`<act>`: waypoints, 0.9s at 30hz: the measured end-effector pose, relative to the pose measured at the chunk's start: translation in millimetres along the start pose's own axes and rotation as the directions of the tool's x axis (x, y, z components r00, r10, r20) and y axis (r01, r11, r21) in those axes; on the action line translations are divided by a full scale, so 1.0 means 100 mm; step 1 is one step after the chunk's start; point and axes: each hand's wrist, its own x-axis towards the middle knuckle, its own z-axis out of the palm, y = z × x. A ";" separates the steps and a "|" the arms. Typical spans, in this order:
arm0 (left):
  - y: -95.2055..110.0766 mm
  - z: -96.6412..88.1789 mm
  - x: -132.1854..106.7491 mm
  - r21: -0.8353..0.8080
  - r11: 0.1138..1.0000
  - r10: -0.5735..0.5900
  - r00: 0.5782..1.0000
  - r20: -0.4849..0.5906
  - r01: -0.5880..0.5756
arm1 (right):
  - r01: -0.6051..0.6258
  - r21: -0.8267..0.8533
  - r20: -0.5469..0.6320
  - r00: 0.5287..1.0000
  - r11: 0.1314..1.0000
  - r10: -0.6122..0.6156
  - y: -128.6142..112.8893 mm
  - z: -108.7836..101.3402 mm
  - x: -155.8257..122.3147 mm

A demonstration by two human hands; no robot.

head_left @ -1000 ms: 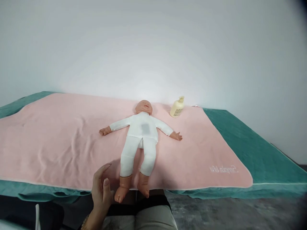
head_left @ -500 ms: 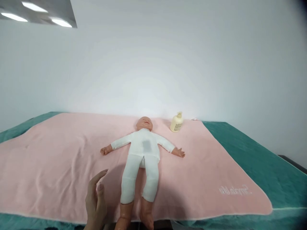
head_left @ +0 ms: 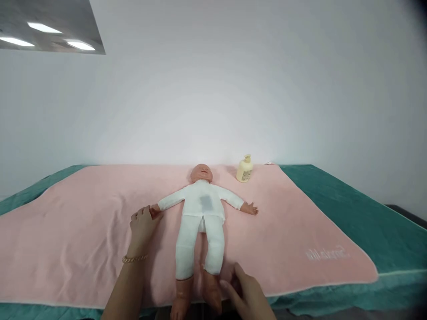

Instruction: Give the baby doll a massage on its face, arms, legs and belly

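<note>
Baby doll (head_left: 203, 202) lies on its back ahead of and between my two hands, arms spread, head pointing away, legs running back toward my end of the feed. My left hand (head_left: 143, 226) is palm down at the doll's hand (head_left: 155, 209) on that side, forefinger and thumb around it; whether they pinch it, I cannot tell from here. A gold-coloured bracelet (head_left: 134, 258) circles the wrist behind. My right hand (head_left: 246, 291) is well apart from the left and nearer to me, just beside the doll's feet (head_left: 211, 291), thumb and forefinger parted; I can't make out whether the thumb touches the closer foot. Straight out beyond my right hand, past the doll's other outstretched arm, a pale yellow pump bottle (head_left: 244, 170) stands upright. A pink blanket (head_left: 283, 235) runs beneath the doll and out to both sides of my hands, with lettering (head_left: 327, 253) that reads backwards, off to the right of my right hand. Green covering (head_left: 336, 213) shows past the blanket's edge, farther right, and a pale wall (head_left: 213, 98) rises beyond both hands.
</note>
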 end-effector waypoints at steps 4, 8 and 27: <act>-0.05 -0.04 0.01 -0.028 0.999 0.025 1.000 0.008 -0.025 | -0.107 -0.049 0.016 0.994 0.993 0.108 -0.17 0.35 0.14; -0.01 -0.15 -0.05 -0.215 0.977 0.007 1.000 0.000 -0.007 | -0.152 -0.051 -0.011 0.988 0.987 0.151 -0.17 0.49 0.01; 0.41 -0.10 -0.05 -0.918 0.392 -0.361 0.909 -0.208 -0.054 | -0.005 0.369 -0.605 0.758 0.930 0.244 0.23 0.32 -0.26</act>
